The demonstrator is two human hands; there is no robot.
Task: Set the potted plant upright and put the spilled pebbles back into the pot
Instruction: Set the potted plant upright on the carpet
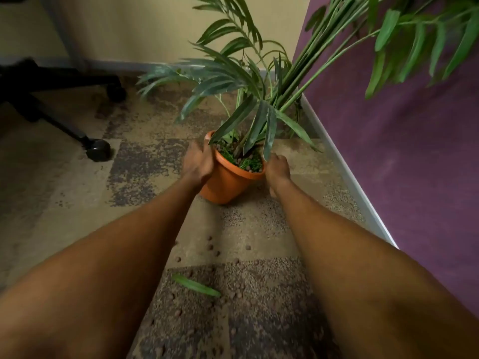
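An orange pot (228,182) stands on the carpet, tilted a little to the right, with a tall green plant (248,81) rising from it toward the purple wall. My left hand (198,161) grips the pot's left rim and side. My right hand (277,168) is closed against the right rim. Brown pebbles and green moss show inside the pot. Several small brown pebbles (210,246) lie scattered on the carpet between my forearms, more of them nearer to me. A fallen green leaf (195,285) lies among them.
A black office chair base with a castor wheel (98,150) stands at the left. A purple wall (414,164) with a pale skirting board runs along the right. A yellowish wall is behind the plant. The floor is patterned carpet.
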